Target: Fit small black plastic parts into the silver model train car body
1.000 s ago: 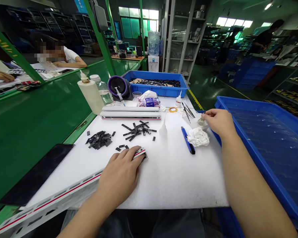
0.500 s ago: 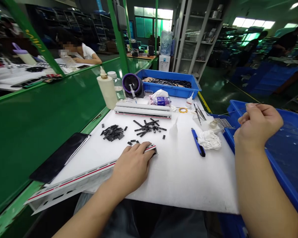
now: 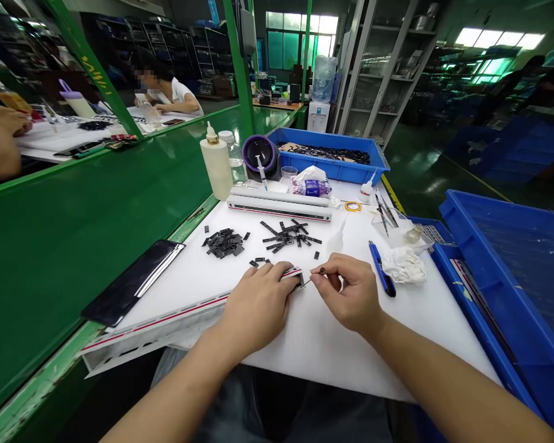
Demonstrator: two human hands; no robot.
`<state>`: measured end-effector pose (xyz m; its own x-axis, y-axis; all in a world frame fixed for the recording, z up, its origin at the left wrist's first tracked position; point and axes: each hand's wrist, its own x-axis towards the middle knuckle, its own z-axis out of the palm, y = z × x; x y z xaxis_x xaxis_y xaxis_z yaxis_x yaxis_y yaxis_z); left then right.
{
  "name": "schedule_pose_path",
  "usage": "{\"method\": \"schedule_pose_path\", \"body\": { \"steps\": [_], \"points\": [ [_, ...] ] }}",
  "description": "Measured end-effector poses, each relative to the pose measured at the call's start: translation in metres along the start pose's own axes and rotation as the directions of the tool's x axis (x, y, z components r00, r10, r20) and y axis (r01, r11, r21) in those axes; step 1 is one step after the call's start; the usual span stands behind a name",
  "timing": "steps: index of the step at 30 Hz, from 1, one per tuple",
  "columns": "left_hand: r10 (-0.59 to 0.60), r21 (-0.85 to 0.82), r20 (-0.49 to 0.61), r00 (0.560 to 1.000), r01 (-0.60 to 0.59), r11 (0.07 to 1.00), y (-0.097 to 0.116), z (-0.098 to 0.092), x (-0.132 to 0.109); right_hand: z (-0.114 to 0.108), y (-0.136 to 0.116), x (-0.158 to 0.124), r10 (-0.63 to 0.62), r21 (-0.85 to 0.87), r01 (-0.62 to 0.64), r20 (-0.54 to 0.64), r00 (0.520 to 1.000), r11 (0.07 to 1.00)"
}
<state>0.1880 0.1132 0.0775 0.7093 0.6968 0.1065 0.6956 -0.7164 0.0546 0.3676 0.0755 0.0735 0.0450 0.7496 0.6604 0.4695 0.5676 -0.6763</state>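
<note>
My left hand [image 3: 258, 304] is wrapped over the right end of a long white model train car shell [image 3: 159, 320] with a red stripe. The shell lies slanted across the front left of the table, its hollow underside partly showing. Between thumb and fingertips, my right hand [image 3: 351, 298] pinches a thin dark rod [image 3: 307, 282]. The rod's tip is at the shell's right end; whether it touches is unclear. Just beyond are a few small black pieces [image 3: 260, 261], a heap of black rectangles [image 3: 224, 243] and crossed black strips [image 3: 292, 237].
A blue utility knife [image 3: 382, 269] and crumpled white tissue [image 3: 405, 266] lie to the right. Behind are another white shell [image 3: 279, 205], a cream bottle [image 3: 216, 166] and a blue bin [image 3: 332, 169]. Blue crates [image 3: 512, 264] stand right; a person sits beyond the green partition [image 3: 166, 166].
My right hand has come down and left from above the crates, bringing the thin rod to the shell's end. My left hand keeps its hold on the shell. The view has shifted slightly.
</note>
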Motion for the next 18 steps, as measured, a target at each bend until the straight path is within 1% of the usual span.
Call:
{"method": "schedule_pose_path", "body": {
  "steps": [2, 6, 18],
  "points": [
    [0.005, 0.004, -0.001, 1.0, -0.005, 1.0, -0.0002, 0.0007, 0.0003, 0.0007, 0.0021, 0.0007, -0.002, -0.02, 0.001, -0.014, 1.0, 1.0],
    [0.009, 0.012, -0.009, 1.0, -0.008, 1.0, -0.0005, 0.001, 0.0005, 0.0018, 0.005, 0.0016, 0.024, -0.027, -0.023, 0.025, 0.999, 0.999],
    [0.014, 0.028, -0.002, 1.0, -0.014, 1.0, -0.0009, 0.0022, 0.0008, 0.0052, 0.0016, -0.0007, 0.021, 0.002, -0.021, 0.036, 0.999, 1.0]
  ]
}}
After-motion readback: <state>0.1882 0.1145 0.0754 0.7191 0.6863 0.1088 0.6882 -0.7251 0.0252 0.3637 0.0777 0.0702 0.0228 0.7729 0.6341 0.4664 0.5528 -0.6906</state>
